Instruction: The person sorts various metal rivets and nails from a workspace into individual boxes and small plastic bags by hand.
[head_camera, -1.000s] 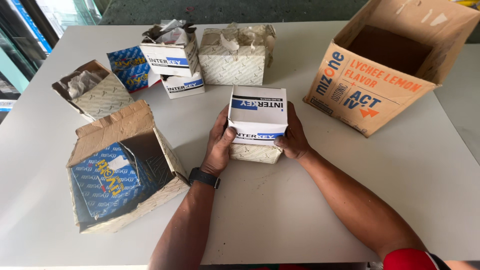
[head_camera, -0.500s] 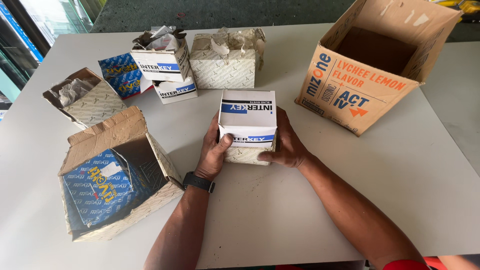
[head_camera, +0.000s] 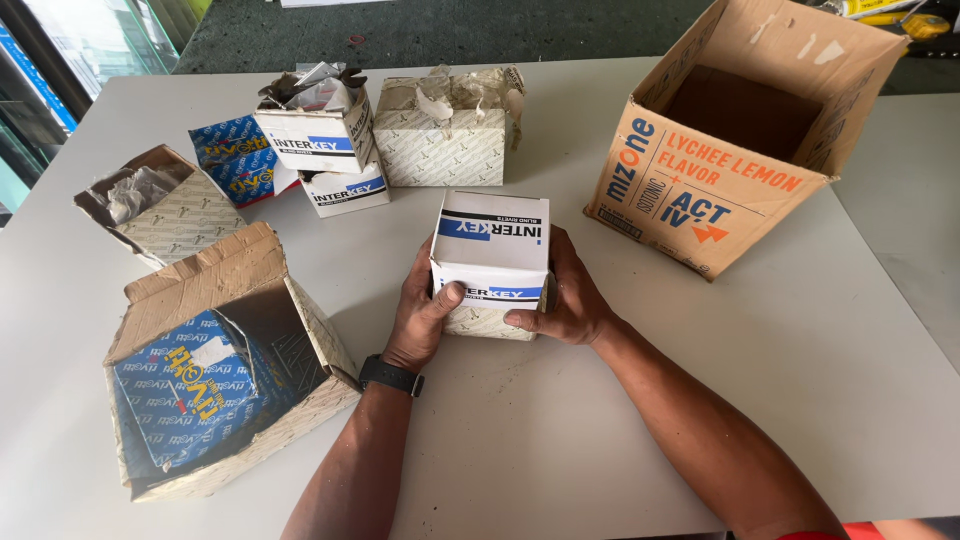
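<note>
Across the white desk (head_camera: 600, 430), largest item first: an open orange carton (head_camera: 720, 170) lies tilted at upper right, well apart from the hands. At lower left, a torn cardboard box (head_camera: 215, 370) lies on its side holding blue packets. Along the top sit a ripped patterned box (head_camera: 440, 135) and a stack of two small white boxes (head_camera: 325, 150). At centre, the white-and-blue box (head_camera: 492, 250) sits on a patterned box (head_camera: 480, 322), clasped by both hands. Left hand (head_camera: 425, 315) and right hand (head_camera: 565, 300) each press a side, grip closed around the pair. Risk: the upper box overhangs the lower; uneven pressure could let it slide or tip.
</note>
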